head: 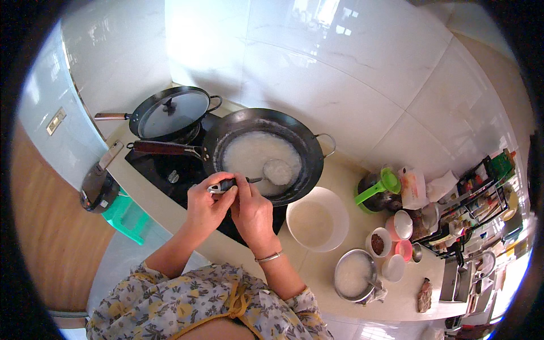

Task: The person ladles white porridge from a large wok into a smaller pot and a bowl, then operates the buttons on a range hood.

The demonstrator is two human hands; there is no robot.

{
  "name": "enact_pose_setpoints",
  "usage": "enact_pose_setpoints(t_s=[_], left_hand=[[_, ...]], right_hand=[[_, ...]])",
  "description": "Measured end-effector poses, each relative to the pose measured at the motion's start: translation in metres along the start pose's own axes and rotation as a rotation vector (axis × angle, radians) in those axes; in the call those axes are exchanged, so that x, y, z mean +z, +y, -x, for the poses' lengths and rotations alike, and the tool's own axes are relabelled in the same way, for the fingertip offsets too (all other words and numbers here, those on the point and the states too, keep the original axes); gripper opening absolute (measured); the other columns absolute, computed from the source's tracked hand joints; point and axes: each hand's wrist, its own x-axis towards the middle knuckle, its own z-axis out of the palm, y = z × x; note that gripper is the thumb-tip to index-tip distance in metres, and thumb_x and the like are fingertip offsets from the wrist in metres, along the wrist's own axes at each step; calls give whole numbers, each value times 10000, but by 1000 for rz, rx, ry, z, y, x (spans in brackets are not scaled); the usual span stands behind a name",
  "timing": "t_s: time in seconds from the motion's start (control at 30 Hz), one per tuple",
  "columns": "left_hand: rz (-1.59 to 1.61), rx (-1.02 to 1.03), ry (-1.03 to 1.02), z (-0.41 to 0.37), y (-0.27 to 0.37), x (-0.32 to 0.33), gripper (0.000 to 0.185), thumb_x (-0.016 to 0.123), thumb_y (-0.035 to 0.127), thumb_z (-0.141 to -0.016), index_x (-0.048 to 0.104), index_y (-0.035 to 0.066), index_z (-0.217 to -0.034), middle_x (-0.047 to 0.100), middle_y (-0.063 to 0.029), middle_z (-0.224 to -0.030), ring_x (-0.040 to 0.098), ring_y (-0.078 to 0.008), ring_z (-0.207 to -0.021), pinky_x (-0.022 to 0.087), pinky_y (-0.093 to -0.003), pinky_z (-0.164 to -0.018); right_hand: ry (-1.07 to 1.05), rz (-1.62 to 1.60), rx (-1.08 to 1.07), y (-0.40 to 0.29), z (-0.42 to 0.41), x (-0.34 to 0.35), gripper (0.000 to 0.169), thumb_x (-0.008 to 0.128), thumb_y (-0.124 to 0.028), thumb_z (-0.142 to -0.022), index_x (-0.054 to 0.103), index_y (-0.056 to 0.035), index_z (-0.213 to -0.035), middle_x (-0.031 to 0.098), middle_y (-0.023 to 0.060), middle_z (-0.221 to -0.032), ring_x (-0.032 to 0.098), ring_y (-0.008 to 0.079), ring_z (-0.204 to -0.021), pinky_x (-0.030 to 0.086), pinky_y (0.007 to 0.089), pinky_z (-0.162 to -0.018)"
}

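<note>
My left hand (209,203) and my right hand (254,212) meet on the dark, steel-tipped handle of a round skimmer or ladle (278,171). Its head lies in a large black wok (312,159), partly sunk in cloudy whitish liquid (250,148). Pale wet food fills the head; its exact kind is not clear. The wok sits on a black glass hob (163,165), its wooden handle (159,147) pointing left. Just right of my right hand stands a white plastic tub (340,225) with cloudy liquid at its bottom.
A second wok (138,117) under a glass lid (187,111) stands behind on the left. To the right are a metal bowl of white grains (352,276), a cup of reddish-brown contents (377,244) and a green strainer (389,180). A turquoise stool (127,216) stands below the counter's left end.
</note>
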Motion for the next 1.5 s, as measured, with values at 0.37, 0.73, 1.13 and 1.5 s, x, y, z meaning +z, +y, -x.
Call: enact_pose_setpoints(t_s=[0.37, 0.73, 1.13, 1.5], left_hand=[[-6, 23, -15, -1, 24, -17, 222, 682, 33, -838, 631, -33, -1043, 655, -40, -767, 549, -13, -644, 463, -185, -548], [166, 37, -69, -4, 55, -9, 230, 655, 2, -826, 639, -4, -1056, 646, -2, -804, 527, -20, -663, 428, -185, -566], [166, 76, -316, 17, 56, 20, 257, 673, 47, -823, 631, -11, -1070, 681, -105, -998, 632, -137, -880, 509, -281, -790], [68, 379, -602, 41, 28, 57, 330, 703, 66, -758, 611, 63, -1076, 649, -128, -936, 659, -294, -768, 538, -334, -669]], right_hand=[[36, 104, -88, -18, -3, -11, 406, 643, -62, -797, 551, -28, -1191, 623, 145, -829, 632, 307, -606, 512, 375, -521], [111, 180, -69, -30, 1, -47, 457, 655, -68, -787, 536, -21, -1227, 614, 137, -807, 625, 294, -577, 499, 371, -496], [141, 230, 123, -21, 45, -77, 477, 648, -60, -776, 519, -20, -1234, 617, 128, -817, 629, 293, -612, 498, 379, -503], [250, 44, 437, 8, 116, -51, 526, 657, -35, -767, 438, -22, -1245, 652, 188, -889, 656, 362, -714, 528, 416, -589]])
